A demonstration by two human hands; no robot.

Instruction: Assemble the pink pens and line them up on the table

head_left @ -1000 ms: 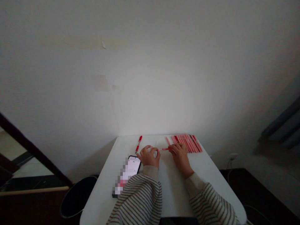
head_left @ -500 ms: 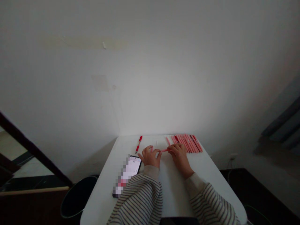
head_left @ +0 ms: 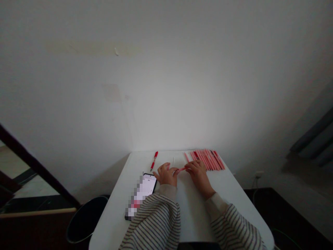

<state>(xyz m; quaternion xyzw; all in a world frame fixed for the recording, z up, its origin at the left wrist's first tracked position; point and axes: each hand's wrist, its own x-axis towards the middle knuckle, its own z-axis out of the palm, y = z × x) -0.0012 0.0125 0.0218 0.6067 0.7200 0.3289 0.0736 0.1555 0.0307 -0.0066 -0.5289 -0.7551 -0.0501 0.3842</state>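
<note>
A slim pink pen (head_left: 181, 169) lies crosswise between my two hands above the table. My left hand (head_left: 166, 176) is closed on its left end, thumb and finger pinched together. Another small pink piece (head_left: 168, 166) shows at the fingers of that hand; what it is I cannot make out. My right hand (head_left: 199, 176) grips the pen's right end, with the fingers covering it. Just beyond my hands lies a thin white stick (head_left: 174, 160), partly hidden. A single pink pen part (head_left: 186, 157) rests behind my right hand.
A row of several pink and red pens (head_left: 210, 160) lies at the back right of the white table (head_left: 192, 222). A red pen (head_left: 154, 160) is at the back left, with a phone (head_left: 145, 191) nearer me. A dark bin (head_left: 84, 220) stands left of the table.
Both hands stay in nearly the same place. The pen between them has tilted slightly, its left end a little lower, and my left fingertips have shifted on it.
</note>
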